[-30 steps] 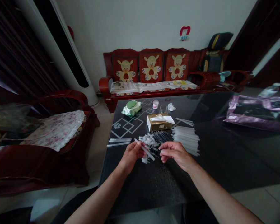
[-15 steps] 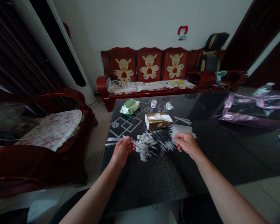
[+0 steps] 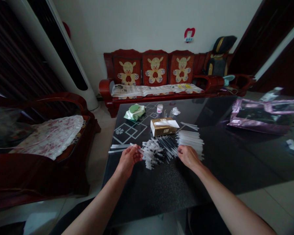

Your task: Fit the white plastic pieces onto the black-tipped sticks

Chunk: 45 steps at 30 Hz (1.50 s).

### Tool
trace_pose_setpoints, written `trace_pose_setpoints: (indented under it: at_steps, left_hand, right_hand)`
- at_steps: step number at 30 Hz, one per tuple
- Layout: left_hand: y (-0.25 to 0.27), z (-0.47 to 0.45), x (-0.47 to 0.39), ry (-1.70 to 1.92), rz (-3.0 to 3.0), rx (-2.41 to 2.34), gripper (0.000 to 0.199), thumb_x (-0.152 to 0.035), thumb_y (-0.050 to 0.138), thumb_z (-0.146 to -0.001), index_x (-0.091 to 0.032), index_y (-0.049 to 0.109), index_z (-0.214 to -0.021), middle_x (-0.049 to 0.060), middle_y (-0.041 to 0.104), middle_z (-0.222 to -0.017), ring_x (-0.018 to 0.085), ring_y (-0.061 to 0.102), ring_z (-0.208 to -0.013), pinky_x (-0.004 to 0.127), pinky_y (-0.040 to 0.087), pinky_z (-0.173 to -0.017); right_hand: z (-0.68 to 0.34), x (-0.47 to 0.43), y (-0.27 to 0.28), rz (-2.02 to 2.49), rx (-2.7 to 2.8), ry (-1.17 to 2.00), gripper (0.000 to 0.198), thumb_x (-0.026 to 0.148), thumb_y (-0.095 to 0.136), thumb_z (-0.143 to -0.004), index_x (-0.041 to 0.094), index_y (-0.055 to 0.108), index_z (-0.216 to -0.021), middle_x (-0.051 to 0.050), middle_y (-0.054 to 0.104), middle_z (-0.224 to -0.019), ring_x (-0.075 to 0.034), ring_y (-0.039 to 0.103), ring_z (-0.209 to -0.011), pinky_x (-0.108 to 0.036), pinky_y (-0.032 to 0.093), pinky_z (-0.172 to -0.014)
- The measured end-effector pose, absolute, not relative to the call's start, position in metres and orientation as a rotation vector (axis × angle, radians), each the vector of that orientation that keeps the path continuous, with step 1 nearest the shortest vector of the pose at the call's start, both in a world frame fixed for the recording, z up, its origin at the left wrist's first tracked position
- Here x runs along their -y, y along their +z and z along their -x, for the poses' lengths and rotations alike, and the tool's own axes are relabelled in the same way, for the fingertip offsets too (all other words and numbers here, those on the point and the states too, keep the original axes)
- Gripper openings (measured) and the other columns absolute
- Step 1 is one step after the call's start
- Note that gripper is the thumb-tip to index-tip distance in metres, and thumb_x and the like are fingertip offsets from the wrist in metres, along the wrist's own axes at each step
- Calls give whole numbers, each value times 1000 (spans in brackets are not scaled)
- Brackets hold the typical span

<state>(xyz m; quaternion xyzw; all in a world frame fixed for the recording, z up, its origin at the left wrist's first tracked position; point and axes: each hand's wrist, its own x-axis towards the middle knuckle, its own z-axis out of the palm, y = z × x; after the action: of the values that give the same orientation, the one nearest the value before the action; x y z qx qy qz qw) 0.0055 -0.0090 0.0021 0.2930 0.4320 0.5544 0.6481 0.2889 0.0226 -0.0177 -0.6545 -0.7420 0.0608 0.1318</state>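
This is a home, by all signs its living room. Well beyond the fingers of the left hand (image 3: 127, 160) and right hand (image 3: 189, 156), a carved wooden sofa (image 3: 105, 87) stands along a plain wall (image 3: 137, 26), its back cushions (image 3: 155, 68) printed with cartoon animals. Far left of the left fingers, a wooden armchair (image 3: 36, 176) wears a frilled floral cover (image 3: 56, 137), with a dark curtain (image 3: 12, 42) behind. Beneath the fingers is a glossy black low table (image 3: 142, 192); just past them sits a tissue box (image 3: 159, 131), and farther off, a green pack of wipes (image 3: 134, 114).
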Motion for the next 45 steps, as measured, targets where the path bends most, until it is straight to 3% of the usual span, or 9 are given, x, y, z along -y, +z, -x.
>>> trace_pose_setpoints:
  at_steps: [8,17,28,31,37,45]
  left_hand:
    - [2,-5,9,1264,-659,-991,28,-37,69,-74,-11,60,-81,3,64,-64,11,60,-53,21,49,-50]
    - [4,-6,9,1266,-657,-1007,27,-36,70,-73,-11,60,-79,3,63,-62,11,60,-52,21,48,-49]
    - [-1,-5,8,1285,-655,-1017,27,-36,69,-74,-11,60,-79,3,64,-62,11,60,-53,22,49,-51]
    - [-2,-2,5,1336,-625,-1033,23,-32,66,-78,-11,60,-82,4,65,-65,12,62,-56,22,50,-53]
    - [2,9,0,1444,-498,-1085,13,-22,55,-86,-10,59,-83,7,67,-71,12,64,-58,22,52,-55]
    - [0,18,-6,1508,-471,-1070,14,-22,52,-88,-10,58,-83,8,67,-72,12,65,-59,22,53,-55]
  right_hand:
    - [-279,-24,-25,1998,2264,55,8,17,54,-77,18,62,-80,-8,69,-75,-20,63,-71,-26,28,-57]
    - [-275,-24,-21,2055,2205,109,10,16,54,-77,17,64,-80,-10,71,-80,-21,64,-76,-26,31,-59]
    - [-274,-23,-20,1997,2185,14,13,17,51,-77,18,63,-72,-8,68,-70,-20,63,-65,-25,29,-53]
    - [-276,-20,-9,1898,2057,208,11,17,52,-73,18,61,-67,-6,65,-64,-18,61,-63,-24,33,-53]
    - [-278,-1,8,1432,1913,1212,10,25,53,-74,17,57,-71,4,52,-52,-9,46,-39,-19,34,-38]
    - [-275,4,10,1333,1953,1319,10,24,56,-73,15,58,-70,4,52,-51,-7,45,-40,-16,36,-36]
